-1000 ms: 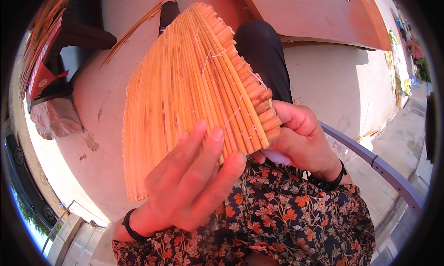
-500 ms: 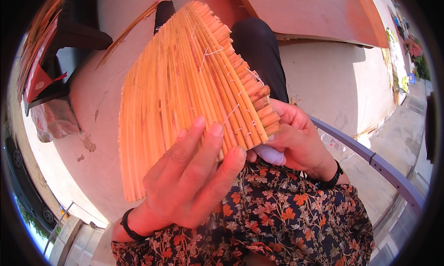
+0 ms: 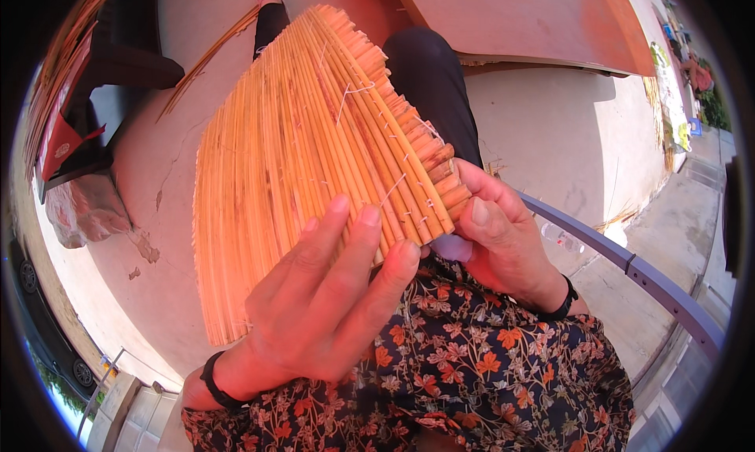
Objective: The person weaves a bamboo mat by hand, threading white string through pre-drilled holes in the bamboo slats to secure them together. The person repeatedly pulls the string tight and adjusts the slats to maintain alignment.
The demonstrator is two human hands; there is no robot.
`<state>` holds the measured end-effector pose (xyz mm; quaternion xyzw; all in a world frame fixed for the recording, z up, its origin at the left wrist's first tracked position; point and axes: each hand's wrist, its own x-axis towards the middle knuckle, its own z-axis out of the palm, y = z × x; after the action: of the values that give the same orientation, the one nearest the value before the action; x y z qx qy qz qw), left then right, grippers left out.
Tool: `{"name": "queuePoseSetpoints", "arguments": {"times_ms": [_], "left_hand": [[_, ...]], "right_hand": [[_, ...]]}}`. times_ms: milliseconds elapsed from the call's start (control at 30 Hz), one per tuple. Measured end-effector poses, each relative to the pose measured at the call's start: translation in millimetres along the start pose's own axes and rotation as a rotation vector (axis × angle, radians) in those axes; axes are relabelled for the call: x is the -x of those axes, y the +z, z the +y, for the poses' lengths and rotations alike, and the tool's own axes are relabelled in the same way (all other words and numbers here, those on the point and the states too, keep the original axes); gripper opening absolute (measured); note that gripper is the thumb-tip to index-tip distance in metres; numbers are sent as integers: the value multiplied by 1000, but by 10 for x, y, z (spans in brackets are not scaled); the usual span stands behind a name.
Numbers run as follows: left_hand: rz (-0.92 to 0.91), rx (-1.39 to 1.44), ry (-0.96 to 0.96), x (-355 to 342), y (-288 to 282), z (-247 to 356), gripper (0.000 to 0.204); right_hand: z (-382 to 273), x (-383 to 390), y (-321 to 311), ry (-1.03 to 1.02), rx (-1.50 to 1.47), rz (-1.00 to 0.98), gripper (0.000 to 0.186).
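Observation:
A stiff panel of straw-coloured reed stalks, laid side by side and stitched with white thread, tilts across my lap. Cut stalk ends stick out in a ragged row along its right edge, beside a crosswise strip. My left hand lies over the near edge, fingers on top and slightly apart, gripping the panel. At the near right corner my right hand pinches the stalk ends, thumb on top. A pale lilac covering shows at a right finger, partly hidden under the panel.
A brown board stands at the far right. Grey metal tubing curves past my right side, near a clear plastic bottle. At left are dark furniture, a plastic bag and loose reeds on the floor.
The panel has shifted slightly left in view. My right thumb has moved up onto the stalk ends at the corner, and less of the lilac covering shows. My left hand keeps its place.

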<state>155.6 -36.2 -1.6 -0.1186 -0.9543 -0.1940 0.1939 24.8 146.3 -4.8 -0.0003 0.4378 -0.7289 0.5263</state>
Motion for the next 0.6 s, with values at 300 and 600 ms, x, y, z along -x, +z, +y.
{"name": "queuePoseSetpoints", "arguments": {"times_ms": [300,600], "left_hand": [[-21,36,-4,-44,-1,20,30],[45,-36,24,-73,106,-20,30]], "right_hand": [[-39,-14,3,10,59,-17,47],[17,-21,164,-73,-136,-3,43]]}}
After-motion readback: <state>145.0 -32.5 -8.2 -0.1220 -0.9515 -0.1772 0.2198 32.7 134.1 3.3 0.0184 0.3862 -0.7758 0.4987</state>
